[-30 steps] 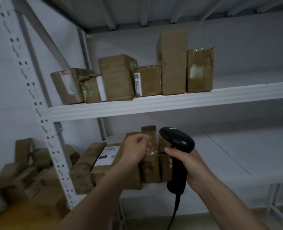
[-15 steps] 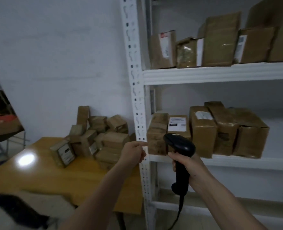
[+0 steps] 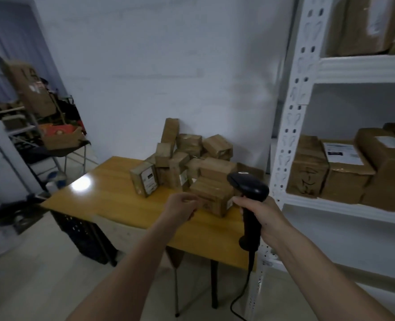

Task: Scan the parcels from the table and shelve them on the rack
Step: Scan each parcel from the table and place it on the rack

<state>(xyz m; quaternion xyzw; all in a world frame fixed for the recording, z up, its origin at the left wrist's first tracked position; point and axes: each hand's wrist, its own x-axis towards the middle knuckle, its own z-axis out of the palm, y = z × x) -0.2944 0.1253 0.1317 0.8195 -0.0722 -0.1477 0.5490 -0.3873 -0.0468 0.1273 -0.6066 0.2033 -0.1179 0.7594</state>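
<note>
Right hand point(image 3: 260, 216) grips scanner point(image 3: 249, 193); left hand point(image 3: 182, 206), loosely curled, holds nothing above the table point(image 3: 113, 198) edge.

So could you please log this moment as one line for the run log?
left hand: empty, loosely curled | right hand: grips scanner | parcels: piled on table | rack: partly filled
</note>
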